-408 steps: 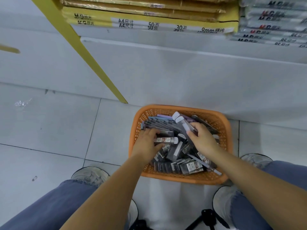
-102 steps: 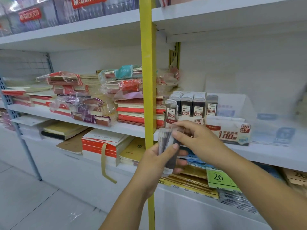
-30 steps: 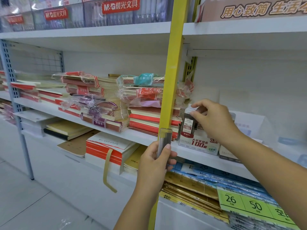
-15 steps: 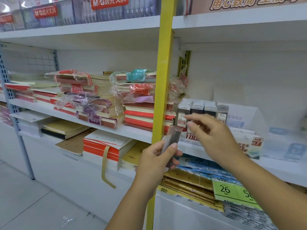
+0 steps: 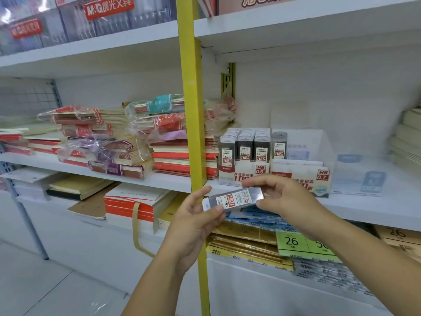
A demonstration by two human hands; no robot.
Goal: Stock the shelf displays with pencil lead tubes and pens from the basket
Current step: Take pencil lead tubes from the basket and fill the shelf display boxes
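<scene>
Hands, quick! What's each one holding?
Left hand: grips one end of the lead tube.
Right hand: pinches the tube's other end.

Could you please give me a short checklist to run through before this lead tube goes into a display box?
1. Grip: the flat clear pencil lead tube with a red-and-white label is pinched at its ends by the left hand and right hand: ok.
2. Size read: its label says 0.5: ok.
3. Matching box: the white cardboard display box marked HB 0.5 stands on the white shelf just behind: ok.
4. Orientation: the tube lies sideways, while the stocked dark tubes stand upright: not ok.
5. Free slot: the box's front rows look full; space behind: cannot tell.
</scene>
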